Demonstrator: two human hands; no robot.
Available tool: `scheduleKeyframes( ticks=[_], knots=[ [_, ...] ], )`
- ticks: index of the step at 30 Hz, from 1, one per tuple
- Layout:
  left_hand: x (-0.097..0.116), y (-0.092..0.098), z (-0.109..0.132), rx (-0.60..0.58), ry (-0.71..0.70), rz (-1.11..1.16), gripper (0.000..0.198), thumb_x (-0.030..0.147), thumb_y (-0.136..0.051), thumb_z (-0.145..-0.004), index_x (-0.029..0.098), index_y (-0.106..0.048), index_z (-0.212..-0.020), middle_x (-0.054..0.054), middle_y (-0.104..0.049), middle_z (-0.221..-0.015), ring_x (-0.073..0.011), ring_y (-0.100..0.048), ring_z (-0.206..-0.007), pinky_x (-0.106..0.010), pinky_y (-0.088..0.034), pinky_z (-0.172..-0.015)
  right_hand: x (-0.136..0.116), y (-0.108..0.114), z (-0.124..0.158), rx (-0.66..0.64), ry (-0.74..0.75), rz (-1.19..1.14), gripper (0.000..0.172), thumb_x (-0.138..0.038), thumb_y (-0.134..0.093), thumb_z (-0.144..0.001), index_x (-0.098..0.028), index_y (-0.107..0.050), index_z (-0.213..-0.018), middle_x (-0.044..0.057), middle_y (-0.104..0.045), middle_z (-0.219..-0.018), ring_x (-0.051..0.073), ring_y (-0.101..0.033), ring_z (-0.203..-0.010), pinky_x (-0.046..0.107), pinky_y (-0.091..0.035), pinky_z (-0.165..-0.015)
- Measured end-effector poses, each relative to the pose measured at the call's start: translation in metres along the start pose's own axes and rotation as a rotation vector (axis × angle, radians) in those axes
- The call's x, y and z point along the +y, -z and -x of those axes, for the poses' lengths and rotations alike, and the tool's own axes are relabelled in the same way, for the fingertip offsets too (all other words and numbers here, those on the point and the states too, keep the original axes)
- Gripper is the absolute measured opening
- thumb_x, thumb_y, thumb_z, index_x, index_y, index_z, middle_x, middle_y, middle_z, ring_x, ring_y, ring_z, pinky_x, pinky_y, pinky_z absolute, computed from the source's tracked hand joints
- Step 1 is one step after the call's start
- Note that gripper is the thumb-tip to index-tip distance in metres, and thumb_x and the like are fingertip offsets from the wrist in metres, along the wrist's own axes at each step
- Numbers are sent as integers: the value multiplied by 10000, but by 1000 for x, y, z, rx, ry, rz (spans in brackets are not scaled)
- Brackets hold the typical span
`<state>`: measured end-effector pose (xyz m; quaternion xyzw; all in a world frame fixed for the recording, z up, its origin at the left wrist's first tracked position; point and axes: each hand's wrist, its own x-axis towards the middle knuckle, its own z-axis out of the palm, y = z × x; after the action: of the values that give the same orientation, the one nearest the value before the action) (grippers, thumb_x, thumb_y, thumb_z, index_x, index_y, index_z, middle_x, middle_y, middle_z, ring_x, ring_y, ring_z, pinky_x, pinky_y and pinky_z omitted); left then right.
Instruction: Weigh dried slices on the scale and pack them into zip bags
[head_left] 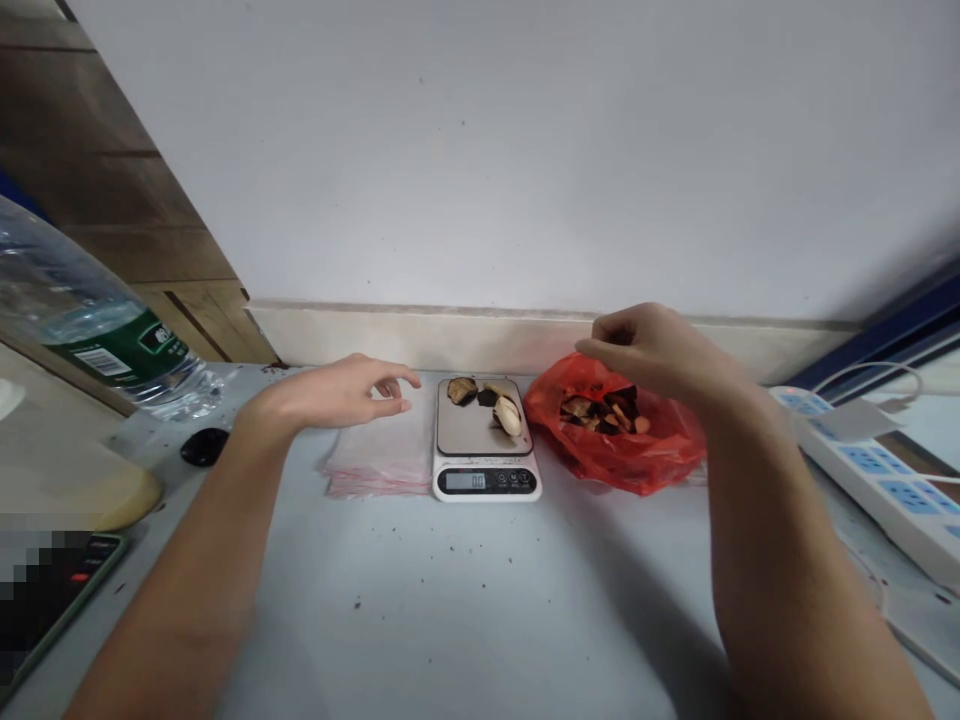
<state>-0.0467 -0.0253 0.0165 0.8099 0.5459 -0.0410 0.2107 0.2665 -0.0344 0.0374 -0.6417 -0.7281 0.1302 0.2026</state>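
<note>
A white kitchen scale [487,480] with a metal plate stands on the table, its display showing 0.0. Several dried, dark and pale brown pieces lie on the plate, among them a pale oval piece [508,416]. My left hand [345,390] hovers left of the scale with thumb and fingers apart, holding nothing. Beneath it is a stack of thin clear plastic bags [379,465]. Above the red plastic bag [637,470], my right hand [649,345] has its fingers curled together; what they hold, if anything, is hidden. More dried pieces [604,410] fill the open bag.
At left are a large water bottle [112,330], a black oval object [204,447] and a phone-like device [60,590]. A white power strip [877,480] with cables runs along the right. A white wall [525,150] rises behind the table, where dark crumbs are scattered.
</note>
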Motion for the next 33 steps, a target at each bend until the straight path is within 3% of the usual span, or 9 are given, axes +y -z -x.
scheduleKeyframes(
  ticks=[8,19,21,26,30,33],
  knots=[
    [9,1,1,-22,26,-21,539,422,-476,-934,244,-627,-1421,-69,-773,-1240,-233,-726,-1049,-285,-505,-857,9,1,-1,-16,-76,110,367,-230,-568,-770,-224,-347,-477,-48,-333,-497,99,-297,-506,269,-265,-472],
    [8,3,3,-26,26,-32,545,469,-466,-928,283,-624,-1415,-62,-761,-1267,-247,-714,-1075,-298,-510,-851,12,-1,0,-52,-33,104,347,-249,-570,-754,-228,-371,-471,-41,-347,-487,110,-315,-503,277,-245,-456],
    [10,3,3,-55,54,-38,532,469,-516,-876,274,-655,-1352,-68,-763,-1237,-254,-717,-1038,-300,-514,-814,8,-1,0,-61,-46,107,352,-221,-561,-755,-226,-352,-473,-44,-338,-487,108,-314,-504,278,-255,-466],
    [12,-11,-2,-273,104,-148,530,344,-730,-570,255,-725,-1093,-76,-763,-1148,-253,-708,-845,-292,-499,-654,-4,-3,2,-21,26,76,368,-223,-559,-813,-221,-350,-511,-48,-338,-509,104,-330,-535,277,-282,-526],
    [7,-13,-4,-305,92,-84,265,253,-606,-621,235,-750,-843,-61,-798,-967,-261,-728,-853,-305,-513,-685,-11,-11,2,19,158,-30,372,-261,-558,-847,-228,-342,-547,-50,-337,-540,109,-336,-563,279,-297,-559],
    [2,-2,0,-207,29,24,227,306,-573,-731,244,-765,-835,-49,-814,-964,-259,-738,-930,-315,-531,-783,-17,-20,2,41,269,-121,369,-286,-561,-876,-228,-374,-564,-48,-379,-554,109,-363,-575,273,-326,-580]
  ],
)
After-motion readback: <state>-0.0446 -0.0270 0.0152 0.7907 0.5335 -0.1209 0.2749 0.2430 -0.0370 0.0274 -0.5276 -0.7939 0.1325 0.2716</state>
